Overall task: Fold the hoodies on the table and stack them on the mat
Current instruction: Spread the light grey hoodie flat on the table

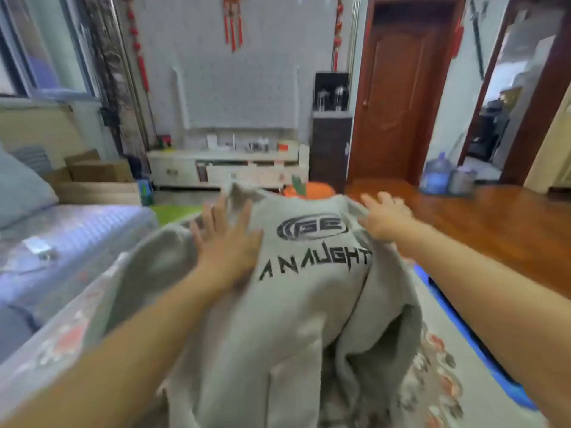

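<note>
So there's one grey hoodie [296, 304] filling the middle and bottom of the frame, lying rumpled on a table [445, 359] with a floral patterned cover and a blue edge down the lower right. The print is facing up — an oval logo with black lettering under it, sitting right at the centre of the frame.

The left hand [228, 242] lies flat on the fabric just left of the logo, fingers straight and spread, not grasping anything. The right hand [386, 217] is over on the right of the logo at the hoodie's far edge, fingers stretched out and resting on the cloth too — it's motion-blurred, but it looks flat rather than curled.

An orange thing [309, 190] peeks out just behind the hoodie's top edge. Left side of the frame has a bluish sofa [61, 248], upper right has a brown wooden door [398, 88], and a blue water jug [435, 174] stands on the wood floor at the right.
</note>
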A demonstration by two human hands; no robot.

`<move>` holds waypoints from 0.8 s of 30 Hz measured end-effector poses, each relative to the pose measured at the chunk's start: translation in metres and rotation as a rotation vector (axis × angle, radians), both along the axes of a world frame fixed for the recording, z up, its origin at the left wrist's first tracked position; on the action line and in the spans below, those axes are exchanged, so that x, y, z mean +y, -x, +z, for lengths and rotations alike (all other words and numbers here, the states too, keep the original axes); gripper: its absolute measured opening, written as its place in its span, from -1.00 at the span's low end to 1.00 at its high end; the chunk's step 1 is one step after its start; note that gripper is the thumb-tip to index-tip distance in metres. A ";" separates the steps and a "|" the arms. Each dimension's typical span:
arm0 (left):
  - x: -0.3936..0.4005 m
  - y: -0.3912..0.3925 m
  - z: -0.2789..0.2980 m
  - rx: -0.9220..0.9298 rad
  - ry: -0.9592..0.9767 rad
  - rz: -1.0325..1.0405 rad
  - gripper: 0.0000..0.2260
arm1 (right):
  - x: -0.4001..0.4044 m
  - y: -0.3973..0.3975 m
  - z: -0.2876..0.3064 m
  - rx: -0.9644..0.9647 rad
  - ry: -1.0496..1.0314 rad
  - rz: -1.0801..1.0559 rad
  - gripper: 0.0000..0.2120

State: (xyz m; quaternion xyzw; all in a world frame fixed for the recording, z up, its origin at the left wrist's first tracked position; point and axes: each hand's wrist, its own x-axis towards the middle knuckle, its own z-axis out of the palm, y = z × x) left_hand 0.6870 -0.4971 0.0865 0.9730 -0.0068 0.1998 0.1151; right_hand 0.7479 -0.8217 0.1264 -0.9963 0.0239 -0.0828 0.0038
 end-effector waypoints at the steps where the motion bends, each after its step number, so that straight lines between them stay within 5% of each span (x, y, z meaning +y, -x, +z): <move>1: -0.003 0.031 -0.051 0.059 0.000 -0.024 -0.49 | -0.006 0.018 -0.046 0.061 -0.063 0.028 -0.35; 4: 0.008 0.105 -0.167 0.407 -0.060 0.036 -0.45 | -0.036 0.088 -0.172 0.189 -0.185 -0.082 -0.19; 6: 0.023 0.126 -0.214 0.678 -0.064 0.092 -0.41 | -0.063 0.128 -0.229 0.150 -0.346 -0.261 -0.26; 8: 0.040 0.129 -0.233 0.736 -0.036 0.120 -0.41 | -0.079 0.157 -0.257 0.124 -0.461 -0.433 -0.26; 12: 0.056 0.116 -0.243 0.704 0.052 0.162 -0.44 | -0.078 0.167 -0.270 0.194 -0.459 -0.557 -0.29; 17: 0.055 0.116 -0.250 0.652 0.128 0.163 -0.44 | -0.027 0.134 -0.248 -0.054 -0.878 -0.390 -0.79; 21: 0.050 0.113 -0.236 0.712 0.056 0.210 -0.46 | -0.023 0.112 -0.224 -0.038 -0.781 -0.463 -0.54; 24: 0.033 0.098 -0.202 0.789 -0.063 0.294 -0.54 | -0.046 0.112 -0.219 0.257 -0.661 -0.568 -0.46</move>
